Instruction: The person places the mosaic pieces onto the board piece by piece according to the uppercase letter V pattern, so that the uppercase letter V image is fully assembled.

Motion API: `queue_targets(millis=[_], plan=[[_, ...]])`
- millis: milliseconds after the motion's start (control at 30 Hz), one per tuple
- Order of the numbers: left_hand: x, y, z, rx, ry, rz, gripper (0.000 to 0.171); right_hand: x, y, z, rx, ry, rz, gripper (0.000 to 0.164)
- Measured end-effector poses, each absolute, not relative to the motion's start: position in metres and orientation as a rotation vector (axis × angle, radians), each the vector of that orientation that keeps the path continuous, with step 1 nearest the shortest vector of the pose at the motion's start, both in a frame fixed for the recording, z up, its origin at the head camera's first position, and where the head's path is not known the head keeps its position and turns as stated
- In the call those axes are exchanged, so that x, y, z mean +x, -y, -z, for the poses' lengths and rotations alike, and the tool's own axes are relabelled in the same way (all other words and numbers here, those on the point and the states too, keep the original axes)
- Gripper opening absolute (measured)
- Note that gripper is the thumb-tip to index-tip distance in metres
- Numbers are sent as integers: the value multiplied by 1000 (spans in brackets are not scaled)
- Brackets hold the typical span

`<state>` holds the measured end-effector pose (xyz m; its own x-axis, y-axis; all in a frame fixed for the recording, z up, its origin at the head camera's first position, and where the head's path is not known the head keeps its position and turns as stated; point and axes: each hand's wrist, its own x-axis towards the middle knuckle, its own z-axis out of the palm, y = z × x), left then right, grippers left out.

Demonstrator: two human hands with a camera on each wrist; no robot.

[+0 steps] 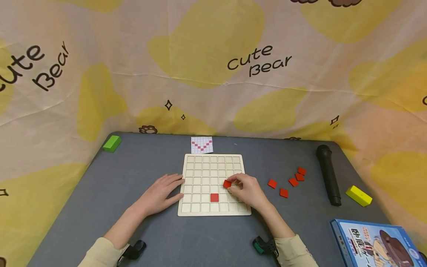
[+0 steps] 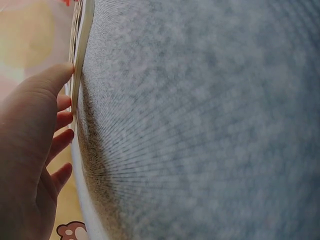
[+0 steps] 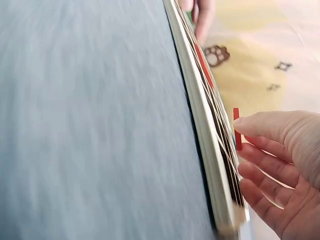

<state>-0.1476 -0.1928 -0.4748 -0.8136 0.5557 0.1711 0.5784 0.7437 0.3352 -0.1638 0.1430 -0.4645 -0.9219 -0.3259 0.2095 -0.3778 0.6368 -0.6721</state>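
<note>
A pale grid board (image 1: 200,168) lies on the grey table, with one red square tile (image 1: 214,197) set in a cell near its front. Thumb and fingers of my right hand (image 1: 246,190) pinch a second red tile (image 1: 227,184) just above the board, right of its middle. In the right wrist view that tile (image 3: 237,129) stands edge-on between thumb and fingertips. My left hand (image 1: 163,194) rests at the board's left side, its extended fingertips touching the edge. The left wrist view shows the thumb (image 2: 62,74) against the board's rim (image 2: 82,45).
Several loose red tiles (image 1: 284,193) lie right of the board. Behind it is a pattern card (image 1: 201,145) with a pink V. A black microphone (image 1: 328,174), yellow block (image 1: 358,195) and blue box (image 1: 377,241) stand at the right. A green block (image 1: 112,143) sits far left.
</note>
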Motion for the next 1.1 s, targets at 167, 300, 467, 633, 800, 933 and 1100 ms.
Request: queue_targets(millis=[167, 300, 467, 633, 800, 933, 1100], plan=[[-148, 192, 475, -939, 2878, 586, 53, -163, -124, 466, 689, 2784, -1145, 20], [-147, 192, 475, -935, 2877, 594, 53, -163, -110, 465, 794, 2767, -1140, 20], [-148, 192, 475, -925, 2885, 607, 52, -165, -94, 465, 871, 2771, -1084, 18], [-148, 191, 475, -919, 2901, 617, 52, -166, -86, 466, 891, 2803, -1066, 16], [-148, 191, 477, -913, 2901, 616, 51, -166, -83, 466, 905, 2797, -1046, 15], [-149, 192, 477, -909, 2895, 611, 50, -166, -82, 467, 914, 2786, -1044, 15], [-149, 191, 477, -899, 2904, 622, 51, -166, -84, 468, 912, 2757, -1067, 13]])
